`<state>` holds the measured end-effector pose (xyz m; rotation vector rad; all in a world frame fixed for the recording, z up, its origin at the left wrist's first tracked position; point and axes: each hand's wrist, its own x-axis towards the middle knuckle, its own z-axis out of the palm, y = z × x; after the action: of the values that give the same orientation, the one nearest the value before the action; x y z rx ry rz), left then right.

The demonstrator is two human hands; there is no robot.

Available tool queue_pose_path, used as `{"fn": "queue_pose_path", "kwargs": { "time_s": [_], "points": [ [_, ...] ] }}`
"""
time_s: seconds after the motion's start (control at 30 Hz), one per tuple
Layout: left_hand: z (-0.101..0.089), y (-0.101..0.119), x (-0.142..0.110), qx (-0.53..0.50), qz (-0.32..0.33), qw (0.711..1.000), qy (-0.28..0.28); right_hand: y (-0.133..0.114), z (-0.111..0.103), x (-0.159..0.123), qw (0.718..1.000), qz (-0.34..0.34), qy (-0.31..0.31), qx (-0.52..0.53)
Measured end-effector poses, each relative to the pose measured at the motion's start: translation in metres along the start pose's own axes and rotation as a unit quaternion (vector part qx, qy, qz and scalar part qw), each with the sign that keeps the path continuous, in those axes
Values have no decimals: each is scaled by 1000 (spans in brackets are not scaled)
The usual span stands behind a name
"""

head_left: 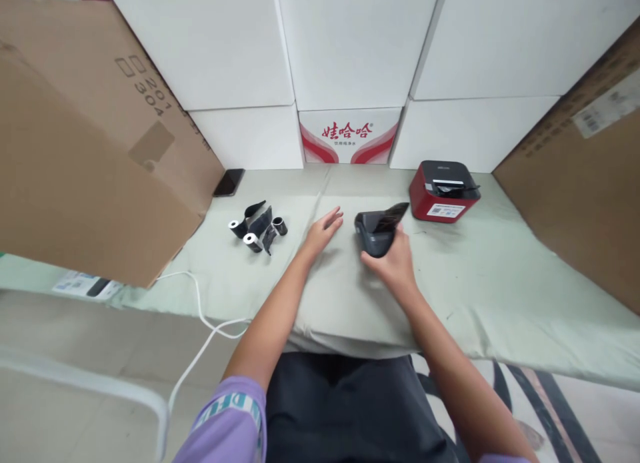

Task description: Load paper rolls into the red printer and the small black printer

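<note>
My right hand [394, 256] grips a small dark portable printer [373, 233], its thumb on the near side and its fingers around the right. Out of the printer's top sticks a black paper strip [393, 218], slanting up to the right. To the left of it, my left hand [324, 233] holds nothing, fingers stretched out and a little apart over the cloth. Farther left lie several small rolls of black-faced paper [254, 242], partly unrolled and curled. A red and black desktop printer [443, 191] stands to the right, with dark paper at its front slot.
A pale green cloth [340, 303] covers the table. Large cardboard sheets [95, 136] stand at left and right, and white boxes [357, 50] form the back wall. A dark phone [229, 182] lies at the back left. A white cable [197, 296] hangs over the front edge.
</note>
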<state>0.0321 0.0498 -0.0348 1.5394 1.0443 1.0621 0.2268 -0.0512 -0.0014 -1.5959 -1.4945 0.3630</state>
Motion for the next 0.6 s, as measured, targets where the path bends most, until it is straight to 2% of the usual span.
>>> {"fn": "queue_pose_path", "kwargs": {
  "time_s": [0.17,0.23,0.33,0.43,0.53,0.6],
  "points": [
    [0,1,-2,23,4,1000,3,50,-79,-5,991,53,86,-84],
    [0,1,-2,29,3,1000,0,70,-103,-8,984,78,109,-118],
    [0,-1,-3,34,-1,999,-3,90,-121,-9,978,99,117,-140],
    [1,-1,-4,44,1,999,2,98,-128,-9,982,107,90,-126],
    [1,4,-7,40,8,999,26,102,-144,-5,983,160,56,-67],
    [-1,9,-8,37,11,998,57,105,-164,5,978,197,68,-2]
  ]
}}
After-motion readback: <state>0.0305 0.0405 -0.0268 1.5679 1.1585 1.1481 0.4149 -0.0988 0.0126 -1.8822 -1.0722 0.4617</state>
